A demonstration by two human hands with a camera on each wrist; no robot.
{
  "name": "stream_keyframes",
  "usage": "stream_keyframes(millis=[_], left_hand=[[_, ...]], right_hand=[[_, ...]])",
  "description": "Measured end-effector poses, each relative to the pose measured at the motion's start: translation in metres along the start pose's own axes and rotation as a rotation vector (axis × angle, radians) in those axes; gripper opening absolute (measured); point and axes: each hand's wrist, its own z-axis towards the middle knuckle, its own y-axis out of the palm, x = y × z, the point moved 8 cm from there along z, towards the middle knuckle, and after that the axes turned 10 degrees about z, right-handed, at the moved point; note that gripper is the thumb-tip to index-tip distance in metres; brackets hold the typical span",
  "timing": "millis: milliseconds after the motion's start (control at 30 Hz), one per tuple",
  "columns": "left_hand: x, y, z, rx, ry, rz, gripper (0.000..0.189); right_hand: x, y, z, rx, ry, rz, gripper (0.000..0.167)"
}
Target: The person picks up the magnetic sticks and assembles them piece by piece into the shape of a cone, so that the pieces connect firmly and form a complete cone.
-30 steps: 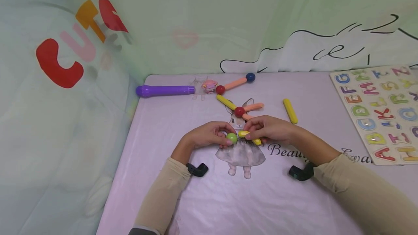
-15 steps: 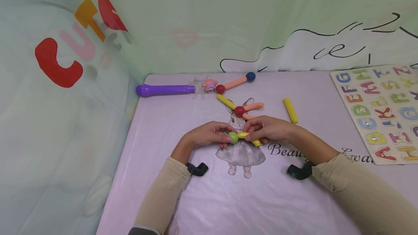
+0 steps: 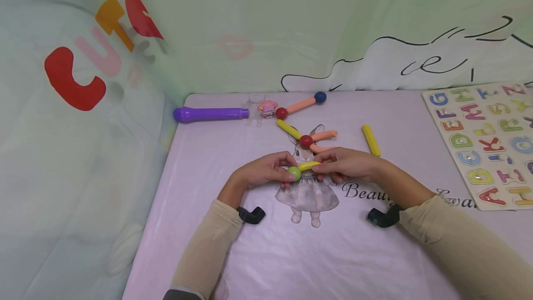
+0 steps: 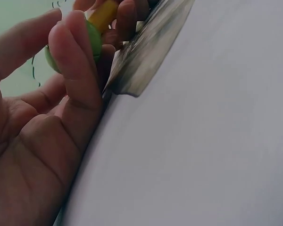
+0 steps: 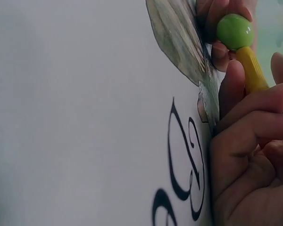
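Green glossy ball, pinched by left hand, meets yellow stick right hand pinches.

Side curtain: "CUT…"; back curtain: script "e"; tblcloth: "Beau…", rest part-hid; ltr board: A–G up L col

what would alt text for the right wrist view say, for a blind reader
A right hand pinches a yellow stick whose end meets a green ball held in the left hand. To the left, a pale surface shows black lettering and part of a printed picture.
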Motion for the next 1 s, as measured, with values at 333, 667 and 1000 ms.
stream_keyframes(millis=[333, 667, 1000], left_hand=[[-0.0045, -0.0038, -0.0002, 0.032, -0.038, -0.022, 0.026], [-0.0049, -0.0049, 0.0010, 0.037, -0.075, 0.091, 0.038], [-0.0038, -0.0028, 0.0007, 0.043, -0.109, 0.123, 0.034]], right_hand=[[0.0084, -0.0079, -0.0016, 0.034, 0.039, 0.079, 0.039], [0.0072, -0.0079, -0.0015, 0.024, 0.051, 0.072, 0.040], [0.0074, -0.0083, -0.0010, 0.032, 0.056, 0.084, 0.034]])
